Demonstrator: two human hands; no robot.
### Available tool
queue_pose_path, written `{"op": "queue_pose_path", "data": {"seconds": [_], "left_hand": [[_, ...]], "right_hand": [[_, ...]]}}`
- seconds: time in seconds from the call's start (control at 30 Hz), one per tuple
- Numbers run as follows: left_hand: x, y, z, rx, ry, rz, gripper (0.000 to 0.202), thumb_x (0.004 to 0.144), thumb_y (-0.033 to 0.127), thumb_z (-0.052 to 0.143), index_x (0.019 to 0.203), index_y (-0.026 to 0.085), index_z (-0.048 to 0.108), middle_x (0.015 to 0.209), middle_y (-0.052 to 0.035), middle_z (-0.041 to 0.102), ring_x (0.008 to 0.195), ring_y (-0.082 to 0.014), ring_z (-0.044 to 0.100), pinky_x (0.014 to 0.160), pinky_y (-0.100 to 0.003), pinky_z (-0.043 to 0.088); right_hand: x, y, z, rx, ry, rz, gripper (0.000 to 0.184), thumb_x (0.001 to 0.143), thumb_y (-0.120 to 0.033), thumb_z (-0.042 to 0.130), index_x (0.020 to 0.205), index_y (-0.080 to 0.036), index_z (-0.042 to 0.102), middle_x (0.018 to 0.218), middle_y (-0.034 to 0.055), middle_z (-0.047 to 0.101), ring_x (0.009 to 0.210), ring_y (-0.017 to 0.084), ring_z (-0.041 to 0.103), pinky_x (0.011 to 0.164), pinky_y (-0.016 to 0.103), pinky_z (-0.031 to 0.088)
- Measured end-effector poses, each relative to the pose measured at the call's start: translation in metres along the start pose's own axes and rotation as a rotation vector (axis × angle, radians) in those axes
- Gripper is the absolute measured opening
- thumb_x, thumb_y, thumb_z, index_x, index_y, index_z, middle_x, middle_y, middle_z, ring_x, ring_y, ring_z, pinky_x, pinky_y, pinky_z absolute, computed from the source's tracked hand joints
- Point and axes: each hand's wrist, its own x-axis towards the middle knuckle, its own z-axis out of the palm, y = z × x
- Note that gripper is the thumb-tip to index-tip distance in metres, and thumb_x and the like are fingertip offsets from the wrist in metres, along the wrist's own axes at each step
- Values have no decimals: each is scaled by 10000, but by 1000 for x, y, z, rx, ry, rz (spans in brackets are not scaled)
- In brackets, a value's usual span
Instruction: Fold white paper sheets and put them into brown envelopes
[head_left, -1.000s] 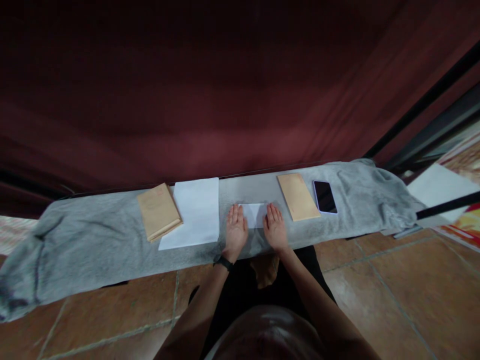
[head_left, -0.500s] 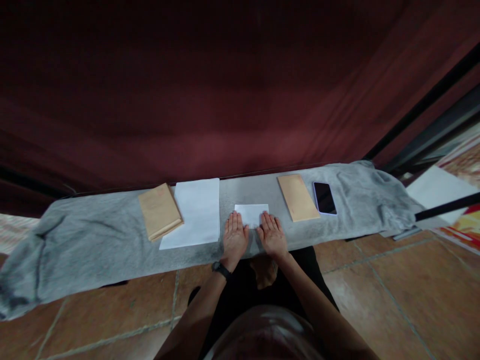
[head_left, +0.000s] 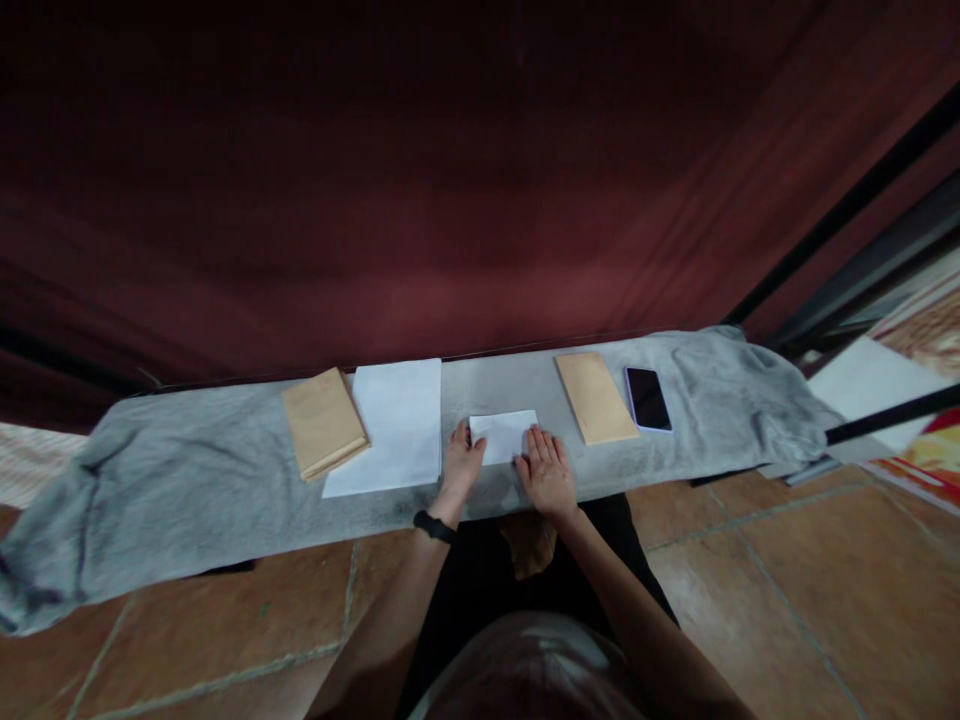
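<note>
A small folded white paper (head_left: 505, 432) lies on a grey cloth (head_left: 187, 490) that covers a long low surface. My left hand (head_left: 459, 464) sits at the paper's left edge, its thumb and fingers pinching that edge. My right hand (head_left: 547, 472) lies flat with fingers spread at the paper's lower right corner, pressing it down. A black band is on my left wrist.
Left of my hands lie a large white sheet (head_left: 395, 425) and a stack of tan envelopes (head_left: 322, 421). To the right are a single tan envelope (head_left: 595, 396) and a dark phone (head_left: 648, 398). A dark red curtain hangs behind. Brown floor tiles lie below.
Both hands slid down off the top of the folded paper toward its near edge. The left hand turned and closed on the paper's left edge; the right stayed flat.
</note>
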Motion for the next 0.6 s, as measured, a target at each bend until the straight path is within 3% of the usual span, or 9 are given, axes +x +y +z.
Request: {"op": "queue_pose_path", "data": {"seconds": [0.17,0.37,0.47,0.6], "left_hand": [[-2,7,-2,-358,-25,-175,369,694,227,723,1052,164,666,722,13,676,668,-163,654,651,-273,514],[-9,27,-5,-596,-103,-251,354,641,300,769,962,169,693,833,-23,721,730,-163,665,653,-257,510],[-9,36,-6,-708,-159,-291,387,726,412,741,1025,170,696,964,-77,735,836,-191,686,677,-269,531],[-12,37,-5,-774,-146,-383,457,857,489,661,1222,216,641,1203,-105,684,1062,-211,665,739,-271,554]], "right_hand": [[-3,-1,-4,15,-3,-26,602,1021,-384,465,1501,-22,443,1568,214,443,1465,316,396,1227,494,256],[2,-13,-16,231,-81,-22,595,978,-317,493,1523,-88,434,1573,176,452,1454,299,421,1228,497,290],[16,-20,-24,521,-54,116,494,1006,-274,383,1457,-132,528,1482,151,566,1363,259,534,1168,440,395],[38,-27,-32,1081,5,434,428,1004,-450,419,1233,-193,675,1151,105,761,1087,245,698,960,390,548]]}}
